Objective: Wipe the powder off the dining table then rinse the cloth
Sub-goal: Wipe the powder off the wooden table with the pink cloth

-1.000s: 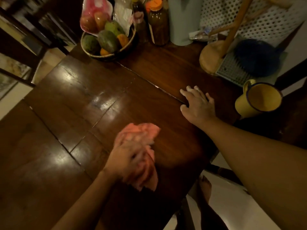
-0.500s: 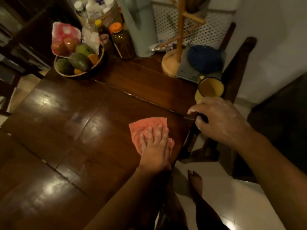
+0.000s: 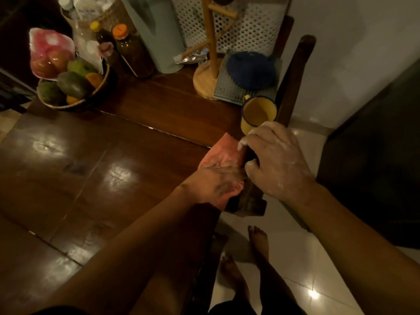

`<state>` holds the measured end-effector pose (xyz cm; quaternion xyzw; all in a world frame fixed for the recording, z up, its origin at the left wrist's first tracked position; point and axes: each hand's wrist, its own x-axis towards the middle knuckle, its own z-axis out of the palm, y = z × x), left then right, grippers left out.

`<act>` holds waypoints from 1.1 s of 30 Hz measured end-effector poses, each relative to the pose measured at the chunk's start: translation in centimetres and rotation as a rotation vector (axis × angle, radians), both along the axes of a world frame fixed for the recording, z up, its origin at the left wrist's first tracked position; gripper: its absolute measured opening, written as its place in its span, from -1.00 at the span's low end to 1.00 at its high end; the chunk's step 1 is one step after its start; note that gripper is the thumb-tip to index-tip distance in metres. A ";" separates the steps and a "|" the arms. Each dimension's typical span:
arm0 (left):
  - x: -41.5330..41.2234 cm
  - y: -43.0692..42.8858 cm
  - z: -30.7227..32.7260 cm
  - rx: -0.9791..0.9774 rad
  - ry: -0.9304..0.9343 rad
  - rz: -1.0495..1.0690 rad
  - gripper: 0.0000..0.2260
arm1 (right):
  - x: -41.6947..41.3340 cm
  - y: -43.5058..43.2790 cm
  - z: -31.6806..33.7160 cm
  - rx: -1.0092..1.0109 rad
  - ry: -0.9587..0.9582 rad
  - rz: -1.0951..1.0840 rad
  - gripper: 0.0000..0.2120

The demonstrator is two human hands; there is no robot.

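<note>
A pink cloth (image 3: 223, 151) lies at the right edge of the dark wooden dining table (image 3: 113, 169). My left hand (image 3: 216, 180) presses flat on its near half, fingers pointing right toward the edge. My right hand (image 3: 275, 160), dusted with white powder, hovers cupped just past the table edge, its fingertips touching the cloth's right side. I cannot tell whether powder lies in the cupped palm. No powder shows on the glossy tabletop.
A yellow enamel mug (image 3: 258, 114) stands right behind my right hand. At the back are a fruit basket (image 3: 70, 92), bottles (image 3: 129, 51), a wooden mug tree (image 3: 209, 80) and a blue item on a grey rack (image 3: 248, 71). A chair back (image 3: 295, 78) and white floor tiles (image 3: 295, 258) lie to the right.
My left hand has slid the cloth from mid-table to the right edge. My right hand lifted off the tabletop and moved down beside the edge, next to the cloth.
</note>
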<state>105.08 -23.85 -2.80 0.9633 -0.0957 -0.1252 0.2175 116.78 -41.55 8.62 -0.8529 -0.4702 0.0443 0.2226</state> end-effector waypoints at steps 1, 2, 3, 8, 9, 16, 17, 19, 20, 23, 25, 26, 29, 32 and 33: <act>0.2 1.0 0.2 -0.034 -0.014 0.035 -0.59 | 0.1 0.0 0.0 0.000 -0.004 0.000 -0.65; 0.8 1.8 0.1 -0.048 -0.049 0.101 -0.59 | 0.1 0.0 -0.1 -0.001 -0.009 0.001 -0.66; 1.3 2.1 0.0 -0.054 -0.084 0.197 -0.59 | 0.1 0.0 -0.1 -0.004 -0.010 0.001 -0.66; 2.2 -1.3 -1.6 -0.054 -0.081 0.482 -0.53 | 0.1 0.1 0.0 -0.084 -0.011 -0.014 -0.57; 1.7 -1.2 -1.7 -0.055 -0.073 0.407 -0.52 | 0.0 0.2 0.1 -0.114 -0.017 -0.015 -0.53; -4.8 7.0 -0.8 0.022 -0.109 0.570 -0.58 | 0.5 1.4 1.6 -0.441 -0.048 0.104 -0.49; -5.9 8.5 -1.1 0.074 -0.144 0.713 -0.59 | 0.5 1.9 1.9 -0.477 -0.042 0.124 -0.50; -7.9 11.3 -1.4 0.148 -0.139 1.033 -0.57 | 0.5 2.9 2.2 -0.502 -0.004 0.151 -0.51; -9.0 12.3 -1.4 0.158 -0.107 1.199 -0.54 | 0.4 3.6 2.3 -0.509 0.030 0.172 -0.52; -11.6 12.7 -1.1 0.169 0.000 1.460 -0.47 | -0.9 6.6 1.9 -0.508 0.150 0.265 -0.53; -13.6 9.9 -1.2 0.200 0.027 1.307 -0.47 | -2.8 9.2 1.4 -0.494 0.281 0.339 -0.53; -14.9 8.2 -1.2 0.205 0.022 1.183 -0.46 | -3.9 10.5 1.0 -0.505 0.333 0.386 -0.52; -20.8 5.2 -1.0 0.227 0.044 0.931 -0.50 | -7.0 14.1 -0.5 -0.679 0.347 0.548 -0.43; -26.7 7.1 -0.9 0.165 0.011 1.132 -0.53 | -10.1 17.8 -2.5 -0.821 0.324 0.659 -0.33; -28.1 7.9 -0.8 0.160 -0.011 1.230 -0.52 | -11.1 18.7 -3.4 -0.806 0.306 0.684 -0.32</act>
